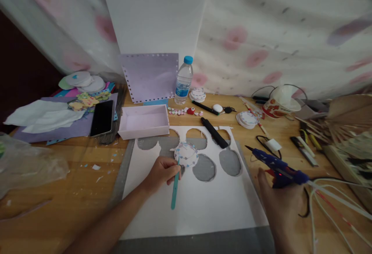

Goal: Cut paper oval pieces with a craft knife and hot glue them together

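The left hand (165,171) pinches a flat, round-ended teal stick (175,192) between thumb and fingers, its upper end lying over a white disc (188,154) with blue-spotted edging; whether the fingers also grip the disc I cannot tell. The right hand (279,203) is closed around a blue plastic glue gun (277,165), a translucent rod trailing from its rear. The stick's long axis runs nearly straight away from the person, leaning slightly right at the far end. The gun lies on a diagonal, its dark nozzle aimed left and away, just right of the grey cutting mat (196,242). The disc sits above the holed part of a white sheet (197,207), whose round cutouts have slightly rough rims. Smooth, uncut paper spans the near half between the 2 hands, giving sideways room. A black cylindrical tool (214,132) crosses the sheet's far right part, and a shallow, pale pink box (144,131) borders its far left corner on the grained wooden table (90,196).
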A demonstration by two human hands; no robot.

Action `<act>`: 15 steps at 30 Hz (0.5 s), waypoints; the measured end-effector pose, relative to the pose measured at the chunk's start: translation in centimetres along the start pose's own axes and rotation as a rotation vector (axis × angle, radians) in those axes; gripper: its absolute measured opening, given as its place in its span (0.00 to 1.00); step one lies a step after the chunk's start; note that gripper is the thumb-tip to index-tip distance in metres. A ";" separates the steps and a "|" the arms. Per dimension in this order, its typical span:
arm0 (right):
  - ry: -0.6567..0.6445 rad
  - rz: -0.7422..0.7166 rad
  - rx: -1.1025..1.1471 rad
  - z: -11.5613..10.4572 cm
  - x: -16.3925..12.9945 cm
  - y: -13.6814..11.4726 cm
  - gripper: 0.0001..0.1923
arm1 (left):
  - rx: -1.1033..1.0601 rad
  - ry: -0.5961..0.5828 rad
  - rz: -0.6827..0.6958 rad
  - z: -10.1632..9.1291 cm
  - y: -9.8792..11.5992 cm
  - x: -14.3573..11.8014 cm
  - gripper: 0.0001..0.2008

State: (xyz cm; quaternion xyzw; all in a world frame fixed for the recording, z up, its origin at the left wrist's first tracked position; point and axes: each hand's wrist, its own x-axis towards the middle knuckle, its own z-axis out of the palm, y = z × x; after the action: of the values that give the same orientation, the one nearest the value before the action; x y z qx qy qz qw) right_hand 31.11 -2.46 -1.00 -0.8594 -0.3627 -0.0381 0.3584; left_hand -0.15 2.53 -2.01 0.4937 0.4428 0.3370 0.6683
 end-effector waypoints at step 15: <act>-0.190 -0.523 0.368 5.8 -5.5 -4.7 0.10 | 0.094 -0.108 -0.078 0.3 0.1 0.1 0.12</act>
State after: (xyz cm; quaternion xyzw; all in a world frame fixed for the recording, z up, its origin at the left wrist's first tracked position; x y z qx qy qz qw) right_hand 22.88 0.32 -4.31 -0.6579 -0.6034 0.0175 0.4503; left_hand 0.19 2.48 -1.94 0.5244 0.4402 0.2626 0.6799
